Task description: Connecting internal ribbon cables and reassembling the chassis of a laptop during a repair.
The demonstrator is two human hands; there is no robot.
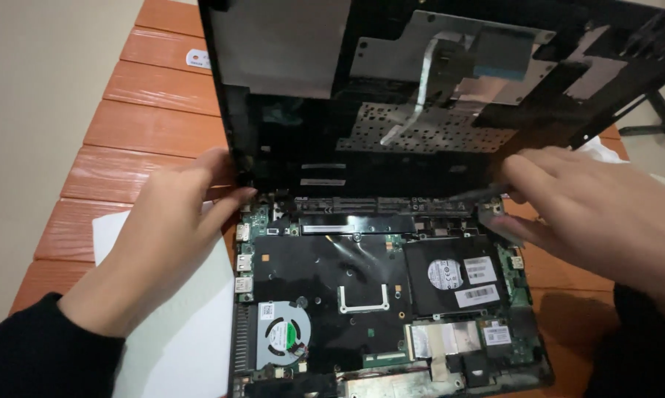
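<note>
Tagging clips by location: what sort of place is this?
Probably a home or hobby table, not a repair bench: orange wooden slat table, an opened laptop with its cooling fan exposed, loose white paper.

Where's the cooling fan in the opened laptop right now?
In the head view, the cooling fan sits in the lower-left corner of the laptop base, just right of the left hand and left of the hard drive.
</note>
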